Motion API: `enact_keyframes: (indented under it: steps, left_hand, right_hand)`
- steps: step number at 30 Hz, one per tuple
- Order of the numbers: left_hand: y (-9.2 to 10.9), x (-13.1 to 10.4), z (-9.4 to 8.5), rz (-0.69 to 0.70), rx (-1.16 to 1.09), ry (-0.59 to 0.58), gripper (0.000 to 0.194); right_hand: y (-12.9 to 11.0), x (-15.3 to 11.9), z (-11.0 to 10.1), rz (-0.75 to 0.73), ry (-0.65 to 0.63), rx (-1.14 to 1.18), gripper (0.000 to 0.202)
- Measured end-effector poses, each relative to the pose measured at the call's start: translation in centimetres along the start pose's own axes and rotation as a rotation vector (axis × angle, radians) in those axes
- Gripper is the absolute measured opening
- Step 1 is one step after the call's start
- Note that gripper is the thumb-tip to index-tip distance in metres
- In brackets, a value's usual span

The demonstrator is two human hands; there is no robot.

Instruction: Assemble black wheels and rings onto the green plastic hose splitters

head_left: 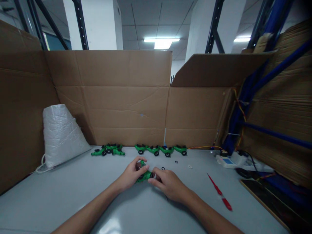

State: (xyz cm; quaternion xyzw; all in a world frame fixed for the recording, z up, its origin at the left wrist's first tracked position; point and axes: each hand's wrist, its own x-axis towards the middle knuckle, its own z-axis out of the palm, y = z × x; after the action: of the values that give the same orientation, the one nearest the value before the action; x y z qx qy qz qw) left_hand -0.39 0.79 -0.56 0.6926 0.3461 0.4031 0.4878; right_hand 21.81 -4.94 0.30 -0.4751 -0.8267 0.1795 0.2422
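Near the middle of the table, my left hand [132, 174] grips a small green toy vehicle [145, 176] between thumb and fingers. My right hand [169, 183] has its thumb and fingers closed at the toy's right end, beside a dark part; whether it pinches something small is hidden. Similar green toys with black wheels [167, 151] stand in a row behind my hands, and another group [108, 149] is at the back left. A small black ring [163, 168] lies just behind my right hand, and a second black ring [176, 162] is farther right.
A stuffed white bag [60, 136] stands at the left. A red pointed tool [220, 192] and a small white piece [190, 166] lie to the right. Beyond are a power strip [226, 162] with cables and a dark board [265, 203]. Cardboard walls [126, 107] border the table.
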Motion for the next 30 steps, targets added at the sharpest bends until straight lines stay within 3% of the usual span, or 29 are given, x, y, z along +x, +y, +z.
enact_keyframes:
  steps: [30]
  left_hand:
    - [0.35,-0.13,0.09,-0.017,0.018,-0.029,0.055]
  right_hand:
    - [0.37,0.04,0.22,-0.039,0.003,-0.011,0.024]
